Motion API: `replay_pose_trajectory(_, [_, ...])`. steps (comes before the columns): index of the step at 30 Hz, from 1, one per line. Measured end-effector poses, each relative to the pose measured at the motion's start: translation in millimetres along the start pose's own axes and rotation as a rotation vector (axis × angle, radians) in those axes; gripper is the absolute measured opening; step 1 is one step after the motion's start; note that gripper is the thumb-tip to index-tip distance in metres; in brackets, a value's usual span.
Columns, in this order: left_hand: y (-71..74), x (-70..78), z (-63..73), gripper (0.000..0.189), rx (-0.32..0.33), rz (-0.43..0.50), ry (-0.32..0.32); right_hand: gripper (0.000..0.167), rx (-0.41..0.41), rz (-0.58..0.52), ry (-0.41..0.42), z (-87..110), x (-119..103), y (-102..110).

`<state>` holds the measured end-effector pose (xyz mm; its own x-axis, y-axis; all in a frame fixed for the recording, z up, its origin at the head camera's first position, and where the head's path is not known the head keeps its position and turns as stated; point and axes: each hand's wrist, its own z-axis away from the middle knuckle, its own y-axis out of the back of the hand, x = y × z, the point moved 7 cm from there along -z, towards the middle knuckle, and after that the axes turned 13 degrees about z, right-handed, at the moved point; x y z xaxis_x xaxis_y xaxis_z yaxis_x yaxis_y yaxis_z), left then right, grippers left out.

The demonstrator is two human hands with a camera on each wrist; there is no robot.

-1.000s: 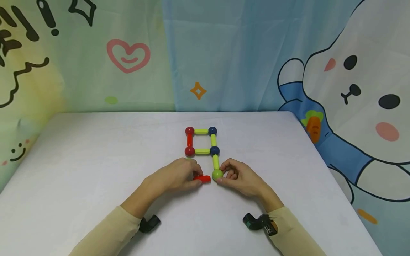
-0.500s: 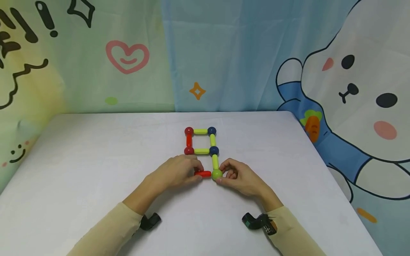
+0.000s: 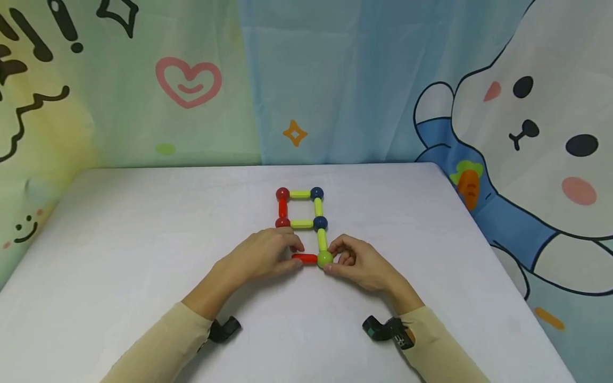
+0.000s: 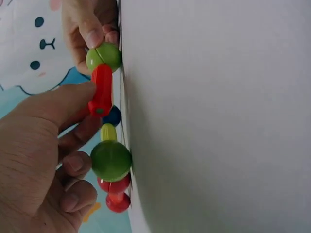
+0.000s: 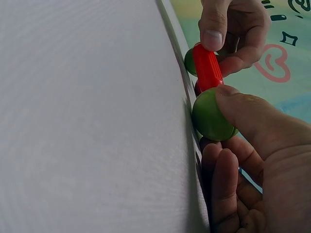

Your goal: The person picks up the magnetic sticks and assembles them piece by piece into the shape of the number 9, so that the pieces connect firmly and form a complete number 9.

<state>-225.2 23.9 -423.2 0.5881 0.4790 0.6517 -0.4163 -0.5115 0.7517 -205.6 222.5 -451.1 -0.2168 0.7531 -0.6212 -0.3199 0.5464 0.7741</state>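
My left hand (image 3: 265,252) pinches a short red toy rod (image 3: 306,259) between thumb and fingers. The rod's far end meets a light green ball (image 3: 325,259). My right hand (image 3: 359,263) grips that ball from the right with thumb and fingertips. From it a yellow-green rod (image 3: 322,240) runs up to a blue ball (image 3: 320,223), one corner of a square of balls and rods. A red ball (image 3: 283,194) sits at the square's far left corner. Beneath my left hand lies another green ball (image 4: 111,160), hidden in the head view.
A white table (image 3: 143,229) bears the toy pieces and both forearms. Behind it hangs a printed curtain (image 3: 345,80). A black camera (image 3: 225,330) is on the left wrist, with another black camera (image 3: 388,331) on the right.
The red rod in my left hand has moved up and right, closing the gap to the light green ball. My right hand has kept its grip on the ball.
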Motion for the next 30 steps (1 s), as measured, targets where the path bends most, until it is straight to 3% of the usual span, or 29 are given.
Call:
replay_pose_trajectory(10, [17.1, -6.0, 8.0, 0.031, 0.040, 0.048, 0.008, 0.038, -0.011, 0.007, -0.031, -1.1, 1, -2])
replay_pose_trajectory(21, [26.6, -29.8, 17.0, 0.050, 0.052, 0.081, 0.122, 0.038, -0.009, -0.004, -0.027, -1.8, 1, -2])
replay_pose_trajectory(30, [29.2, -39.5, 19.9, 0.049, 0.045, 0.079, 0.114, 0.038, -0.006, -0.009, -0.033, -0.5, 1, -2])
